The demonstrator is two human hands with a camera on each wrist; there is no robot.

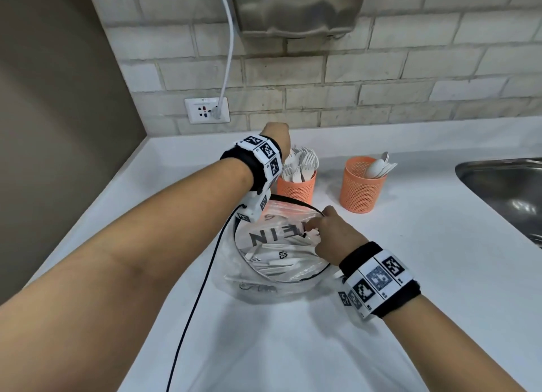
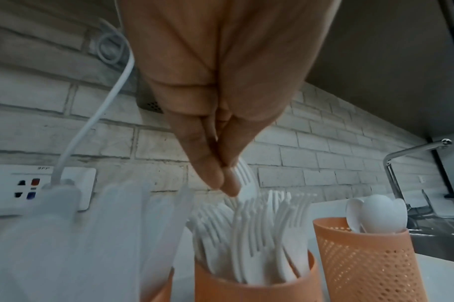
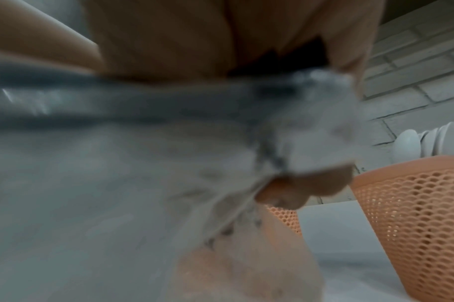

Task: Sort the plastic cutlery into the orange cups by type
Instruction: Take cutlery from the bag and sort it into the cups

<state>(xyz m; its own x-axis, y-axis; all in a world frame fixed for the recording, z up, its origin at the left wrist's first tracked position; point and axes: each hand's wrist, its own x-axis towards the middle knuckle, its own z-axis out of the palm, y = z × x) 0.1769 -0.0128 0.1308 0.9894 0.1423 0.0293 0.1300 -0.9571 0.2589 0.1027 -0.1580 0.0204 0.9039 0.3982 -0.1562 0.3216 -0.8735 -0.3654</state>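
Observation:
My left hand (image 1: 278, 136) hovers over the orange mesh cup of forks (image 1: 296, 186) and pinches a white plastic fork (image 2: 244, 179) by its head, above the other forks (image 2: 252, 235). A second orange cup (image 1: 360, 186) to the right holds white spoons (image 1: 378, 167). In the left wrist view a third orange cup (image 2: 166, 286) shows at the left with blurred white handles (image 2: 122, 224). My right hand (image 1: 328, 233) grips the rim of a clear plastic bag (image 1: 275, 259), holding it open; white cutlery (image 1: 281, 264) lies inside.
The white counter (image 1: 381, 274) meets a brick wall behind. A steel sink (image 1: 510, 186) lies at the right with a faucet (image 2: 412, 155). A wall socket (image 1: 206, 110) with a white cable (image 1: 228, 54) is at the back left. A black wire (image 1: 199, 297) runs from my left wrist.

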